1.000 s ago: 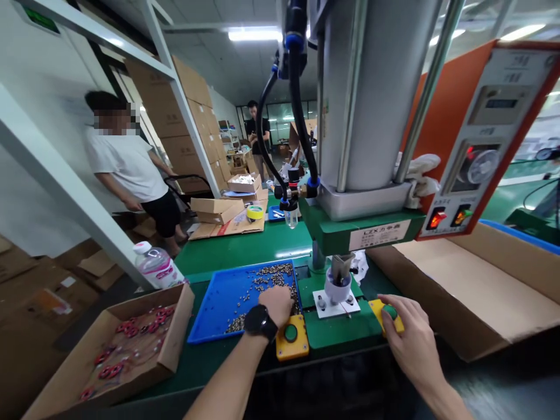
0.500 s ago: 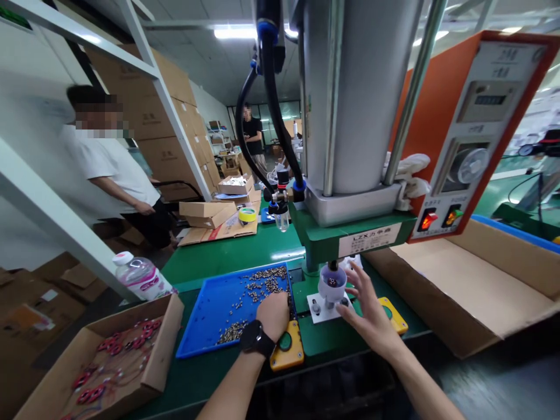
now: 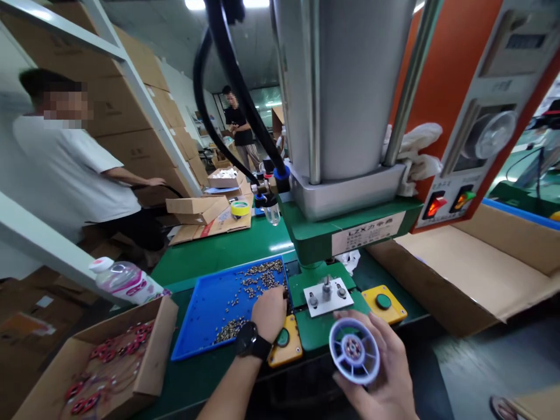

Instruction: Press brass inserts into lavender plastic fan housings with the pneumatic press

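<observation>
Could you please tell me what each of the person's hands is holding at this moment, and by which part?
The right hand holds a white spoked plastic wheel by its rim. The left hand rests in the blue tray; any hold there is hidden.

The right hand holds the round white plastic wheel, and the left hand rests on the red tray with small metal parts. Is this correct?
Not quite: the tray is blue, not red, as the head view shows. The right hand holds the round white plastic wheel, and the left hand rests on that tray of small metal parts.
</observation>
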`<state>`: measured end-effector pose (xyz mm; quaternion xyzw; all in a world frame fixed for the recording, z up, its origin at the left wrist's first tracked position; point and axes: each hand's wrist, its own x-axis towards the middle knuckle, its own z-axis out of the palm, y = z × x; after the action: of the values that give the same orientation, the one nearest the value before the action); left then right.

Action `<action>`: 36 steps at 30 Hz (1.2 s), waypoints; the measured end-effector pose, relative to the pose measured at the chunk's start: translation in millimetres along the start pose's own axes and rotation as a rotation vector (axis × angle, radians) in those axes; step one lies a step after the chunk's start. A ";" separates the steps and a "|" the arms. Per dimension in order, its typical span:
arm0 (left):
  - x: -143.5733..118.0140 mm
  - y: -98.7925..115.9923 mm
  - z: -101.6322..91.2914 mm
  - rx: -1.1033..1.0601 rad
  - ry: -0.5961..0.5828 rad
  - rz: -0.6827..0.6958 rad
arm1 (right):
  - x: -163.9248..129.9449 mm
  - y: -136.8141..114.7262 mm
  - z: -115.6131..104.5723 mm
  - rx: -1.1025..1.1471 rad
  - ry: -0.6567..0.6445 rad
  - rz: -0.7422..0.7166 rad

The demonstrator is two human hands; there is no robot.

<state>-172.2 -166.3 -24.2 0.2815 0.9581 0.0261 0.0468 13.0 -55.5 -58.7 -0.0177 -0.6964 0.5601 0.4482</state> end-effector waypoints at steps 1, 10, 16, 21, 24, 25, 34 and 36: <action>0.9 0.8 -0.4 -0.002 -0.003 0.006 | -2.6 -6.8 -3.4 0.017 -0.003 -0.048; 1.1 3.5 -4.9 -0.001 -0.007 0.015 | 18.1 -41.1 -15.0 0.097 -0.089 -0.117; 2.1 2.1 -2.4 -0.008 0.001 0.016 | -10.4 0.6 -12.6 0.107 -0.198 -0.096; 2.9 2.2 -3.4 -0.007 0.005 0.010 | -71.3 78.6 11.5 0.083 -0.602 0.419; 3.4 1.9 -4.1 -0.011 0.008 0.006 | -86.8 119.8 13.0 0.006 -0.462 0.897; 3.9 1.6 -4.2 -0.013 0.010 0.009 | -86.3 130.6 9.8 -0.020 -0.404 0.961; 12.2 -7.2 -4.7 -0.074 0.011 0.060 | -59.0 156.7 -8.3 -0.100 -0.293 1.029; 12.9 -9.9 -5.0 -0.080 0.013 0.061 | -53.1 149.5 -12.1 -0.124 -0.340 0.957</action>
<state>-188.9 -167.7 -21.0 0.3082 0.9475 0.0677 0.0512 -18.8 -18.6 -210.1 -0.2698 -0.7053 0.6552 0.0201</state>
